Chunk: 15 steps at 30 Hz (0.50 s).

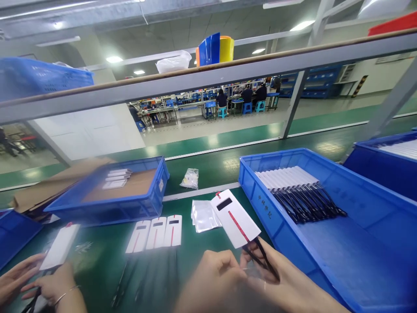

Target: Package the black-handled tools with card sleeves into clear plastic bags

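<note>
A: What does the right hand (275, 265) hold?

B: It pinches the black cables (260, 256) hanging from a flat white rectangular piece (239, 224) with a dark window and a red stripe, tilted above the green surface (192, 278).

A: And the left hand (215, 278)?

B: Curled, close beside the right fingertips; blur hides whether it pinches anything.

A: What surrounds the white piece?

B: Clear plastic bags (203, 215) at nine o'clock, then three similar white pieces (157, 232) farther out. A large blue plastic bin (325, 243) sits at three, holding a row of white pieces with black cables (293, 191).

A: Toward eight?

B: A co-worker's hands (48, 278), around another white piece (60, 247).
</note>
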Tool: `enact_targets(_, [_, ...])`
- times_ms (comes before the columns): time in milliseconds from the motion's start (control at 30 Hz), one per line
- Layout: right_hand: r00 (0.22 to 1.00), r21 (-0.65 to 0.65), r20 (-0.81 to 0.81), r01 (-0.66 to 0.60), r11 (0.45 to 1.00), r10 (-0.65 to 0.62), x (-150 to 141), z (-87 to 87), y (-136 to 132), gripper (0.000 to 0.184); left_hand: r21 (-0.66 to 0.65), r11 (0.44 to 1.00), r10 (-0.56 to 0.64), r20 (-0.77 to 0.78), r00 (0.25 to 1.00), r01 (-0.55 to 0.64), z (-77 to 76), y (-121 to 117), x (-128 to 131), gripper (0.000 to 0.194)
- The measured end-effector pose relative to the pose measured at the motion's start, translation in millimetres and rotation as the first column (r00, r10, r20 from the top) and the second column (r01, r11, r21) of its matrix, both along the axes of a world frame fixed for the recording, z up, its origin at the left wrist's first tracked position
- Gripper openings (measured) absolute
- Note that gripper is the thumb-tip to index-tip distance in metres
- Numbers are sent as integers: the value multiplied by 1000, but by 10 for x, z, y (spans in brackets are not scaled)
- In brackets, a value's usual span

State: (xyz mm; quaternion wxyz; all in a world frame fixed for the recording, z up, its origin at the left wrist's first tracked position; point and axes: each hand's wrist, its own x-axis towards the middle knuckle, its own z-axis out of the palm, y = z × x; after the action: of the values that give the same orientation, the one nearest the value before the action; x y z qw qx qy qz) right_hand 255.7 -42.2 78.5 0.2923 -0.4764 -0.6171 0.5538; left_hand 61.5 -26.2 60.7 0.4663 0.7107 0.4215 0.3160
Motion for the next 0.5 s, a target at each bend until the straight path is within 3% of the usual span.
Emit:
enact_targets(200, [985,-13,-168,-36,999,33,-27,-162,91,28,-145,989,40,20,999,-37,-82,-2,-72,36])
enact_targets(367, [994,16,-110,1,1000,1,-45,-279,104,22,-260,963,77,-9,997,-76,-113,-29,-110,23])
enact_targets(500, [1000,75,15,26,997,-27,36,-240,47,25,-240,967,91,15,996,-85,-82,-10,-145,30])
